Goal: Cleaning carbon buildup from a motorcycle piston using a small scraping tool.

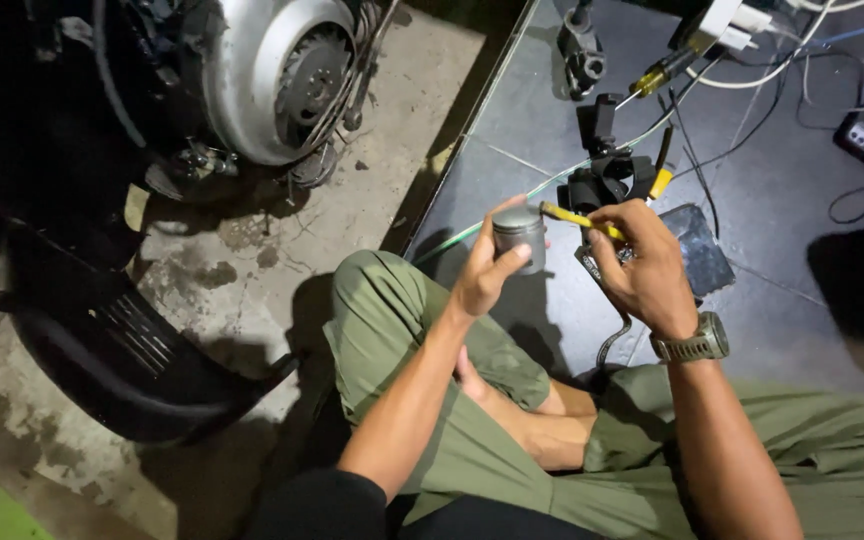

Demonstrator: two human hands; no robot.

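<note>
My left hand holds a small grey metal cylinder, shaped like a piston, upright between thumb and fingers. My right hand, with a watch on its wrist, grips a thin yellow tool whose tip points at the cylinder's upper edge. Both hands hover above my crossed legs in green trousers. I sit on the ground.
A scooter engine with a silver fan cover stands on stained concrete at upper left, above a black plastic body panel. Dark tiles at right carry a screwdriver, black clamps, white cables and a dark flat pad.
</note>
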